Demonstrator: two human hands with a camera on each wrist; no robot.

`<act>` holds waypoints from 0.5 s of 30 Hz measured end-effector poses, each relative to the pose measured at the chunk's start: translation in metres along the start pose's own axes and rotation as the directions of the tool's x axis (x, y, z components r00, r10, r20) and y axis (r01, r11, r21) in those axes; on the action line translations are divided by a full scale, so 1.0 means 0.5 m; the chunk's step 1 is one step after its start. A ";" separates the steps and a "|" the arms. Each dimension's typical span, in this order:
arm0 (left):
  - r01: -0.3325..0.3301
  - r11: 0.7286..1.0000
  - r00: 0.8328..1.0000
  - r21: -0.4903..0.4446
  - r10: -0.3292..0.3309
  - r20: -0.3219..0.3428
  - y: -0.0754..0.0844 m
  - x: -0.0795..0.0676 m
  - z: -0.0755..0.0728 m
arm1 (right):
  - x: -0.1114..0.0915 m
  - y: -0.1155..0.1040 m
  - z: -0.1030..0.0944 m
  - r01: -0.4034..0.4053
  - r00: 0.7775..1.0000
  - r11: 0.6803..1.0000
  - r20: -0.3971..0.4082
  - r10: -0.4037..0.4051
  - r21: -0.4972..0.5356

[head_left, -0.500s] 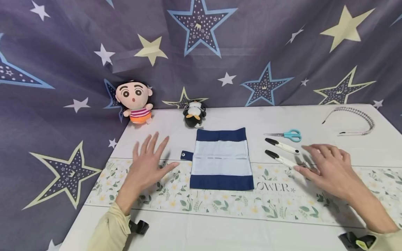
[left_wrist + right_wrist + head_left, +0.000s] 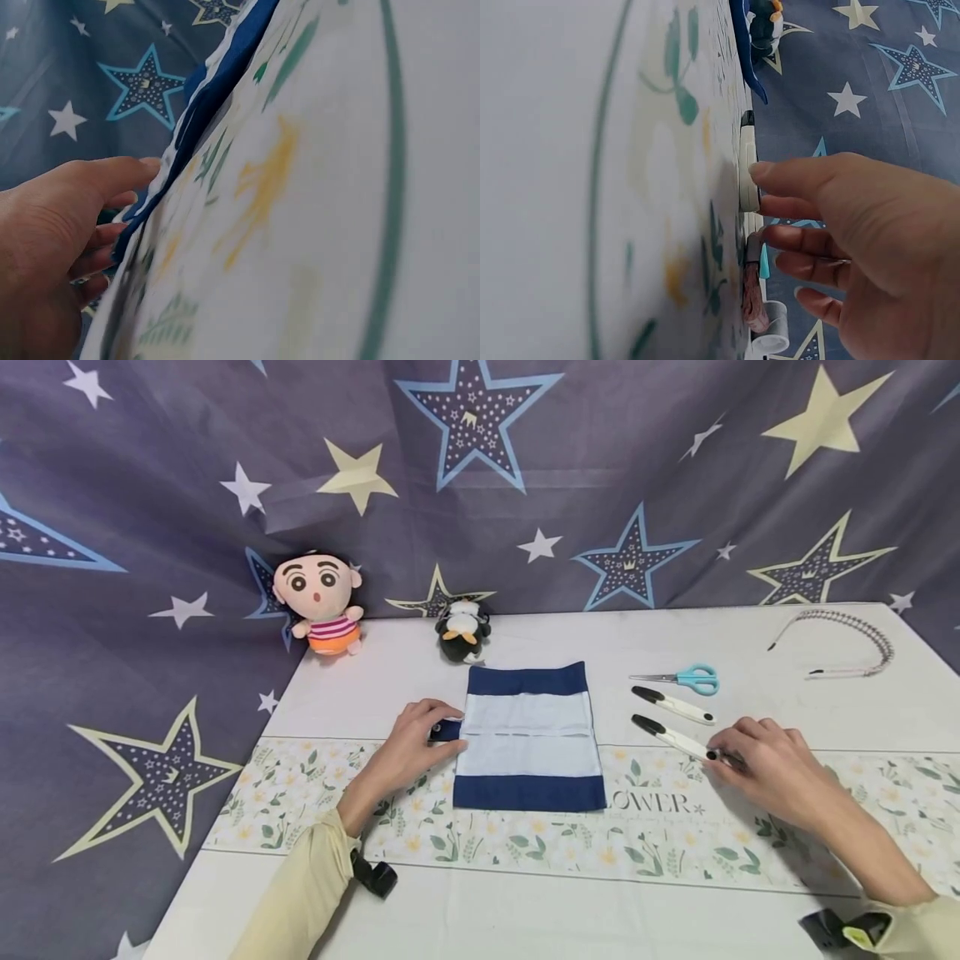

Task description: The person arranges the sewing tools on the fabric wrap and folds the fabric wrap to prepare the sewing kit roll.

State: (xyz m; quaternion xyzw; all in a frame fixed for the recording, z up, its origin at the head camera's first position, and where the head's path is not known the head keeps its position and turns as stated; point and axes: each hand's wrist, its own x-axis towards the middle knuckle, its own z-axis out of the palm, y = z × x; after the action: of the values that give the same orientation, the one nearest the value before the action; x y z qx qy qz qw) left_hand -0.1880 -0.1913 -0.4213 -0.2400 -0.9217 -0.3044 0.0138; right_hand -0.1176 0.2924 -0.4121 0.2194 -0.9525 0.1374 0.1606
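A flat cloth pouch (image 2: 528, 756), pale blue with navy bands, lies in the middle of the table in the head view. My left hand (image 2: 418, 742) touches its left edge, thumb and fingers spread around a navy snap tab (image 2: 447, 731). On the right, my right hand (image 2: 780, 768) pinches the rear end of a white marker (image 2: 678, 742) with a black cap, which still lies on the table. Just beyond it lie another black-capped white marker (image 2: 678, 704) and scissors (image 2: 697, 679) with blue handles. Fingers of the right hand partly hide a small dark thing.
A doll (image 2: 327, 602) and a penguin plush (image 2: 461, 633) stand at the back left, and a headband (image 2: 885, 647) lies at the far right. In the right wrist view, a brownish bundle (image 2: 754, 304) and a grey-white roll (image 2: 772, 330) lie below the hand.
My left hand has moved right to the pouch's edge, its spread fingers drawing in. The right hand has shifted slightly left and its fingers have come together at the nearer marker's end.
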 end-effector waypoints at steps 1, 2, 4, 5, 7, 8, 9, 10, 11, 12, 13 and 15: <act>-0.007 1.000 1.000 -0.010 0.007 -0.002 -0.002 0.003 0.004 | 0.000 0.000 0.001 0.001 1.000 1.000 0.003 -0.001 -0.001; -0.010 1.000 1.000 -0.022 0.010 -0.007 -0.002 0.005 0.006 | 0.000 0.001 0.003 0.006 1.000 1.000 0.001 -0.006 -0.005; -0.016 0.999 1.000 -0.034 0.015 -0.021 -0.003 0.006 0.011 | 0.000 0.002 0.006 0.017 1.000 1.000 -0.005 -0.017 -0.008; -0.018 0.999 0.999 -0.040 0.017 -0.027 -0.003 0.007 0.013 | 0.000 0.002 0.008 0.022 1.000 1.000 -0.010 -0.023 -0.009; -0.015 0.998 0.999 -0.057 0.013 -0.033 -0.004 0.008 0.015 | -0.001 0.004 0.011 0.031 0.999 0.999 -0.018 -0.031 -0.014; -0.014 0.998 0.999 -0.064 0.012 -0.036 -0.004 0.008 0.016 | -0.001 0.004 0.012 0.035 0.999 0.999 -0.022 -0.035 -0.016; -0.014 0.997 0.999 -0.070 0.012 -0.037 -0.004 0.009 0.016 | -0.001 0.005 0.013 0.036 0.999 0.999 -0.025 -0.036 -0.018; -0.014 0.997 0.999 -0.076 0.011 -0.036 -0.004 0.010 0.017 | -0.001 0.005 0.013 0.036 0.999 0.999 -0.028 -0.036 -0.019; -0.014 0.997 0.999 -0.081 0.011 -0.037 -0.005 0.011 0.018 | -0.002 0.005 0.014 0.033 0.999 0.999 -0.029 -0.034 -0.018; -0.013 0.996 0.999 -0.085 0.010 -0.037 -0.006 0.012 0.018 | -0.002 0.006 0.014 0.033 0.999 0.999 -0.032 -0.034 -0.018; -0.013 0.996 0.999 -0.087 0.010 -0.038 -0.007 0.013 0.019 | -0.002 0.007 0.014 0.035 0.999 0.999 -0.038 -0.036 -0.015; -0.011 0.996 0.999 -0.089 0.007 -0.039 -0.008 0.014 0.021 | -0.001 0.008 0.015 0.038 0.998 0.999 -0.051 -0.038 -0.009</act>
State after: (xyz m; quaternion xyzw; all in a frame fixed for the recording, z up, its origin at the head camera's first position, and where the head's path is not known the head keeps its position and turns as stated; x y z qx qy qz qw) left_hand -0.1947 -0.1854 -0.4307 -0.2387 -0.9056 -0.3499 0.0222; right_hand -0.1209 0.2937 -0.4199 0.2333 -0.9442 0.1362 0.1883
